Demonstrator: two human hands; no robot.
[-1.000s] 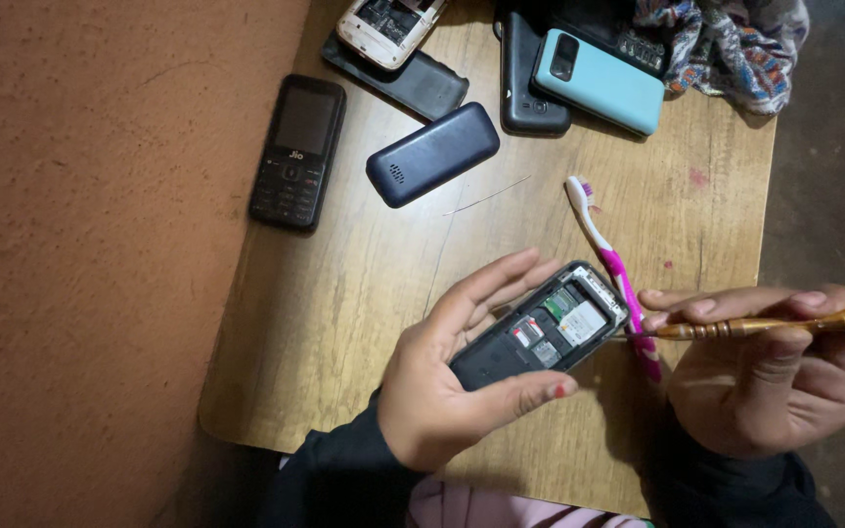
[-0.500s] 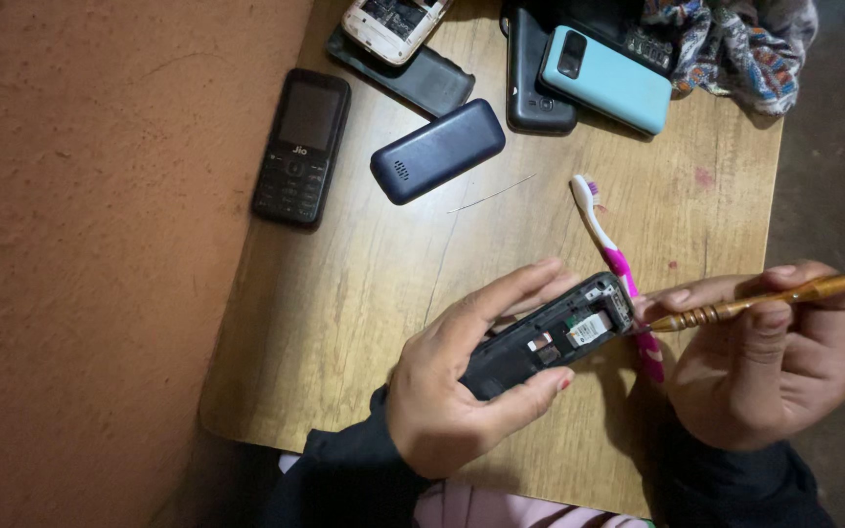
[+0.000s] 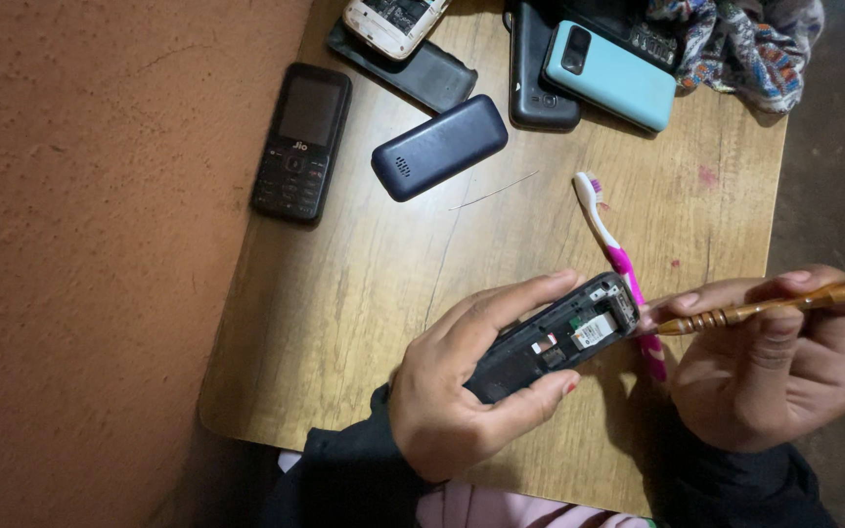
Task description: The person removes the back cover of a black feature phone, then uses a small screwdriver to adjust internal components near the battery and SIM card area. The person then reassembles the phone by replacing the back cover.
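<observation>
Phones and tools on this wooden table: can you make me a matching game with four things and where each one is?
Things:
1. opened phone
2. brass screwdriver
3. toothbrush
4. keypad phone

Places:
A. lying face up near the table's left edge
B. held in the left hand
C. lying on the table past the opened phone, bristle end away from the person
D. held in the right hand, tip at the opened phone's end

Pairs: 1-B, 2-D, 3-C, 4-A
</observation>
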